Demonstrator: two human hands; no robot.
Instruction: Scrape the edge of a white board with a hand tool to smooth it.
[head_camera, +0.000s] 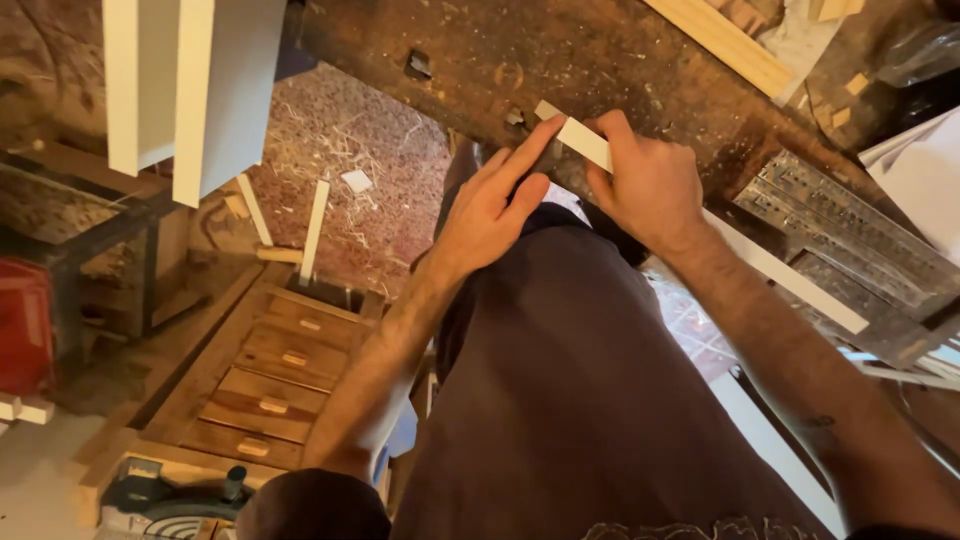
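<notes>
My right hand (645, 185) grips a long thin white strip (780, 270) that lies along the front edge of a dark worn workbench (600, 70). The strip's near end (585, 142) sticks out past my fingers. My left hand (495, 205) reaches in beside it, its index fingertip touching the strip's end near a notch in the bench edge. Both forearms come up from the bottom of the view over my dark apron.
A metal ruler or square (850, 235) lies on the bench at right. A pale wood batten (720, 40) lies at the top. On the floor left stand a small wooden drawer unit (275, 375), white boards (190, 80), loose white strips (315, 230) and sawdust.
</notes>
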